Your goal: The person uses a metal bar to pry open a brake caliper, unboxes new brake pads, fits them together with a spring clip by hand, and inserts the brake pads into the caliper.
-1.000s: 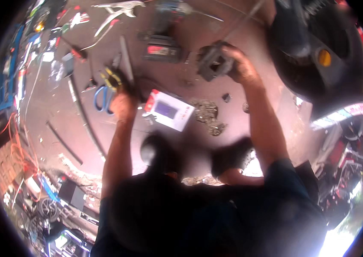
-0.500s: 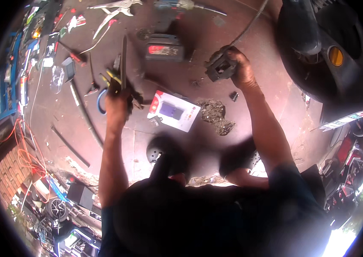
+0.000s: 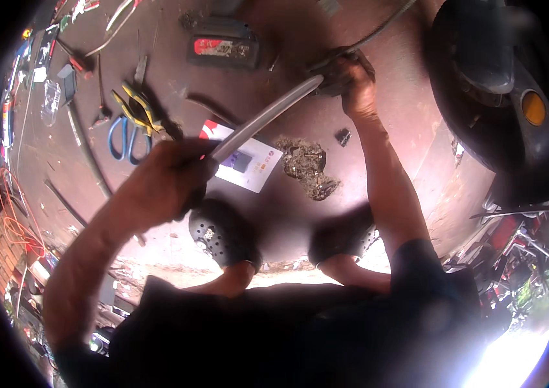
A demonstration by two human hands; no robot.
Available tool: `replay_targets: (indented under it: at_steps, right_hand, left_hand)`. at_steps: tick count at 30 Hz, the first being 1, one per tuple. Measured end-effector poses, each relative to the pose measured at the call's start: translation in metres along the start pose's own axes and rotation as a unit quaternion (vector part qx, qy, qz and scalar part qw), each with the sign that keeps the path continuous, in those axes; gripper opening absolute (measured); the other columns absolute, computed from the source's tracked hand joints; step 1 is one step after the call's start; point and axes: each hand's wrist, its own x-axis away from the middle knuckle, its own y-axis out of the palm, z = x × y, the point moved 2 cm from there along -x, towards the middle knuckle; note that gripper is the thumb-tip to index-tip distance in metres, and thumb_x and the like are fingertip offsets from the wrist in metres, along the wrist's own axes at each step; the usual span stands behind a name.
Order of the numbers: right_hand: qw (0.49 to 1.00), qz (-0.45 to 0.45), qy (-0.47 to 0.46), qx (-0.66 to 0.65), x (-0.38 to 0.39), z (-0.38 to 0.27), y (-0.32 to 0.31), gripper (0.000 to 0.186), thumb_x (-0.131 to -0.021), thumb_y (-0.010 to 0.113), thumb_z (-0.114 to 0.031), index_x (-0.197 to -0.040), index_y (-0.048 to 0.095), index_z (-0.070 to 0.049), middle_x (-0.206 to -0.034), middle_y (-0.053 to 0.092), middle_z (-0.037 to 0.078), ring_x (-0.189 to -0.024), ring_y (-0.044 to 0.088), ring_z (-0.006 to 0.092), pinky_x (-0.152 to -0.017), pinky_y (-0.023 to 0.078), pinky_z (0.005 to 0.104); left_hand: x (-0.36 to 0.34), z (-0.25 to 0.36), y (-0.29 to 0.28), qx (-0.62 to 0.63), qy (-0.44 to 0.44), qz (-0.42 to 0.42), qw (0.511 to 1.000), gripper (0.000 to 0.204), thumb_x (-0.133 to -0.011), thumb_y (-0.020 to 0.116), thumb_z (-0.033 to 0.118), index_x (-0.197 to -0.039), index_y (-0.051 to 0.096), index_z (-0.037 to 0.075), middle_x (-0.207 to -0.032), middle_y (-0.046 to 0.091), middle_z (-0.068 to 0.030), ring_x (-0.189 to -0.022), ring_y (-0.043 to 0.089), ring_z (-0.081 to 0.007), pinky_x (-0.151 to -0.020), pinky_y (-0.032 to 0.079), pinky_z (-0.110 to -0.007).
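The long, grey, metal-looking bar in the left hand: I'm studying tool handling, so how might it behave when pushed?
The bar is probably stiff: it projects from the left hand without sagging. Its metallic sheen hints at some weight. Reaching well past the grip, it may feel tip-heavy.

Unreadable: small print (image 3: pixel 260 169) on white card (image 3: pixel 252 176), red label (image 3: pixel 212 47) on dark box (image 3: pixel 213 62).

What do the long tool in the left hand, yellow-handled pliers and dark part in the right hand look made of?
Long tool: likely bare metal, satin grey; a pale sheen runs along it.
Pliers: handles probably plastic- or rubber-covered, judging by the solid yellow with dark areas.
Dark part: dull, near-black, shadowed; metal or plastic, can't tell.
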Motion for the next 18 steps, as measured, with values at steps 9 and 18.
replay_targets:
  at_steps: [9,18]
  right_hand:
    - [0.997,0.046,-0.060,0.025,0.000,0.007,-0.002,0.024,-0.080,0.063,-0.023,-0.094,0.062,-0.003,-0.077,0.061,0.006,-0.070,0.058,0.0142,-0.064,0.048,0.0278]
    - [0.997,0.049,-0.057,0.000,-0.003,0.014,-0.009,0.021,-0.079,0.064,-0.020,-0.089,0.064,-0.002,-0.075,0.059,0.002,-0.069,0.052,0.0107,-0.062,0.043,0.0245]
  left_hand:
    - [-0.043,-0.003,-0.007,-0.263,0.230,-0.008,0.937,0.014,-0.074,0.064,-0.001,-0.087,0.064,-0.003,-0.083,0.062,-0.0167,-0.082,0.064,-0.0327,-0.076,0.053,-0.040]
    - [-0.067,0.032,-0.031,0.094,-0.205,-0.096,0.970,0.030,-0.089,0.046,0.019,-0.101,0.062,-0.003,-0.049,0.047,-0.0033,-0.031,0.041,-0.0099,-0.031,0.032,-0.025]
